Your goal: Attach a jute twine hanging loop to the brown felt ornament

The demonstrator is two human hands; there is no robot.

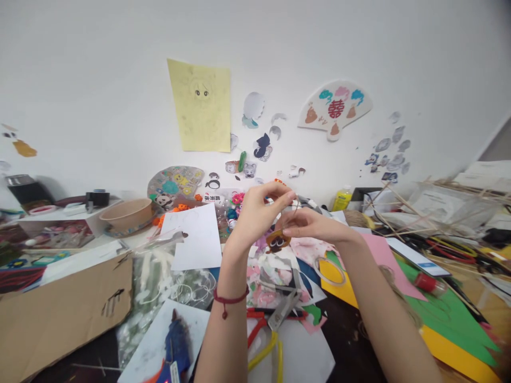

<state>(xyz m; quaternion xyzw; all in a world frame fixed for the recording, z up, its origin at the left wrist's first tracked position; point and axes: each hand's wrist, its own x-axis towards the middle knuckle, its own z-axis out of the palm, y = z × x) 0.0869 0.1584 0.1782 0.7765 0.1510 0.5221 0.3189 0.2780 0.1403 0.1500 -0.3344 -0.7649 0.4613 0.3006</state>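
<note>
Both hands are raised over the middle of the cluttered table. My left hand point(265, 205) pinches a thin string point(296, 205) between thumb and fingertips. Just right of it and a little lower, my right hand point(305, 223) has its fingers closed at the upper edge of a small brown cutout with big eyes point(277, 242). The cutout hangs below the fingertips. Beneath the hands lie scissors point(284, 311) and yellow-handled pliers point(265, 351) among paper scraps.
A blue glue gun point(178, 340) rests on white paper at the lower left, beside cardboard point(67, 314). Right of my right arm are coloured paper sheets point(451, 324), a phone point(418, 257) and thin sticks. A clay-coloured bowl point(125, 215) stands back left.
</note>
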